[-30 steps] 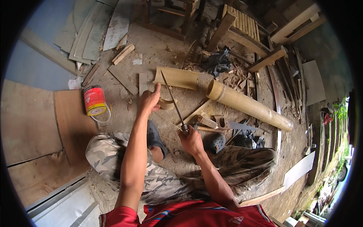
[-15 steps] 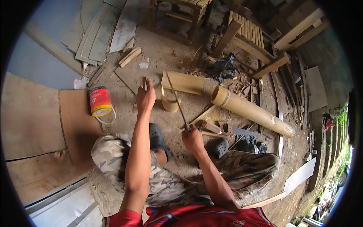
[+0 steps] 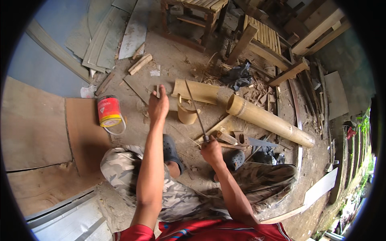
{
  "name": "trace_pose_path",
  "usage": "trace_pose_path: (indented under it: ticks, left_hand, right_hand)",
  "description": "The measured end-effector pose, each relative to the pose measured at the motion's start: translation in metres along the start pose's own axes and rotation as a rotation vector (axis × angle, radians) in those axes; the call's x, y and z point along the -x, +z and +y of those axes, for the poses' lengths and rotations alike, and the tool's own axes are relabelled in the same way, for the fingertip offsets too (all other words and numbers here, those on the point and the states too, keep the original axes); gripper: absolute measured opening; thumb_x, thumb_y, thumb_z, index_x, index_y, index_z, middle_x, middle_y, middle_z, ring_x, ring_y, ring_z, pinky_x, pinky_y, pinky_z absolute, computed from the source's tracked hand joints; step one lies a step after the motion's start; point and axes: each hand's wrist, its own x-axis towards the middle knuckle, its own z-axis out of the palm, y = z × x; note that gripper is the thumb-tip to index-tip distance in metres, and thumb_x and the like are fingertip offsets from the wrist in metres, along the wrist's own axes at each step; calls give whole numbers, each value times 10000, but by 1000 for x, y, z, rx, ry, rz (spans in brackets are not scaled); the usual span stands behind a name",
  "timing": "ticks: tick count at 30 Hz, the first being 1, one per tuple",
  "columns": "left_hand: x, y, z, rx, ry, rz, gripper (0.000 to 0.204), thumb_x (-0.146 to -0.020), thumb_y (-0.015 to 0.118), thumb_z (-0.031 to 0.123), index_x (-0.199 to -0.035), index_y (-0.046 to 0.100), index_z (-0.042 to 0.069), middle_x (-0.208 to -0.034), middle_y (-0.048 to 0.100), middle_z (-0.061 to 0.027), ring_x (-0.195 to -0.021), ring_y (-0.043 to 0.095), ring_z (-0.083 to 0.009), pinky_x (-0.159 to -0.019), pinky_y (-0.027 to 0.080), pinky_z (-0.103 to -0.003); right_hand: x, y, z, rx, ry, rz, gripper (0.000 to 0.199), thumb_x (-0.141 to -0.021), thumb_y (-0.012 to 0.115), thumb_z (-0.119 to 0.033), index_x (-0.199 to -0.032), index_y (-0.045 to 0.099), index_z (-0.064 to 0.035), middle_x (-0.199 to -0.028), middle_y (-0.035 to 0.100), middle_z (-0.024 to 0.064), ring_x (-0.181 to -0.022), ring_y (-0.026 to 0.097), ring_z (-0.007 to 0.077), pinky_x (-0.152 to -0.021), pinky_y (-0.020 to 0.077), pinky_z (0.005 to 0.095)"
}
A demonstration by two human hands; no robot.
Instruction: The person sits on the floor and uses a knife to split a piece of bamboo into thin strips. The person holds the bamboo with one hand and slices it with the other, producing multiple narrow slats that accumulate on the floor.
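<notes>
My left hand (image 3: 159, 107) is raised in front of me, its fingers closed on a small thin strip (image 3: 158, 91) that mostly hides in the grip. To its right, my right hand (image 3: 212, 152) is wrapped round the handle of a long, narrow-bladed knife (image 3: 194, 105). The blade points away from me and slants left, apart from the left hand. Behind the blade, a short bamboo cup (image 3: 186, 116) with one tall sliver stands on the ground. Farther off lies a split bamboo half (image 3: 195, 92), crossed in view by the blade's tip.
A thick bamboo pole (image 3: 269, 121) lies at right, beyond a handsaw (image 3: 257, 142) and a wood block (image 3: 227, 137). At left stands a red and yellow can (image 3: 109, 111) with a handle. Wooden stools (image 3: 193, 18), a black plastic bag (image 3: 239, 76) and scraps lie farther back.
The whole view has shifted slightly, so things appear a little lower and to the right. Both hands keep their grips, and the knife stays slanted between them.
</notes>
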Motion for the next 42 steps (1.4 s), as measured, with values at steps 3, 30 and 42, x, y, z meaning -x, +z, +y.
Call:
trace_pose_path:
  ticks: [3,30,42]
  left_hand:
    - [5,4,3,29,-12,3,844,-947,410,628,-1420,416,-71,-1443,448,-298,-1319,475,-414,-1101,373,-469]
    - [-7,0,-12,90,1,-83,838,-951,424,616,-1442,386,-63,-1454,433,-300,-1332,462,-411,-1098,374,-450]
    - [-1,10,-12,113,5,-89,825,-954,438,617,-1440,392,-48,-1473,423,-274,-1372,419,-389,-1119,343,-452]
  right_hand:
    - [-16,0,12,-60,9,53,345,-860,593,-216,-1098,582,34,-819,678,271,-829,692,423,-716,548,469]
    - [33,-80,-60,-182,71,-27,253,-851,651,-180,-1044,611,-22,-816,666,176,-737,655,296,-700,507,387]
    - [3,-32,-4,-63,51,-44,498,-857,591,-183,-1274,541,86,-886,682,288,-889,687,420,-770,531,443]
